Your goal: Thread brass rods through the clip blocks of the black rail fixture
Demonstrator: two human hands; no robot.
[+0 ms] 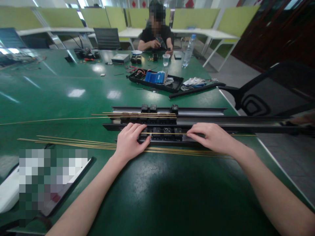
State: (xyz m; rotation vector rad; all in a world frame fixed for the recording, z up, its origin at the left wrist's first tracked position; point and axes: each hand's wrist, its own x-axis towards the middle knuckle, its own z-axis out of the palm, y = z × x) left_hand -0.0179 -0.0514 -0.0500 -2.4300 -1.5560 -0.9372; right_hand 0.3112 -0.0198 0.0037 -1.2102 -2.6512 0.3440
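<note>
Long black channels lie across the green table, the nearest one (187, 139) holding several black blocks (167, 132) in a row. My right hand (208, 136) pinches a thin brass rod (172, 133) that runs over those blocks and on past the wrist to the right. At the left end of the blocks is my left hand (133, 139), its thumb and fingers apart around the channel; whether it grips anything is unclear. Several more brass rods (81, 143) lie in front of the channel, passing by my left hand. Other rods (147, 115) rest on the channels behind.
A black tray (172, 84) with a blue item, gloves (193, 82) and a dark strip (197, 90) lie farther back. Beyond are a cup (166, 59), a bottle (189, 52) and a seated person (156, 29). A chair (270, 88) stands right; a blurred device (66, 186) lies front left.
</note>
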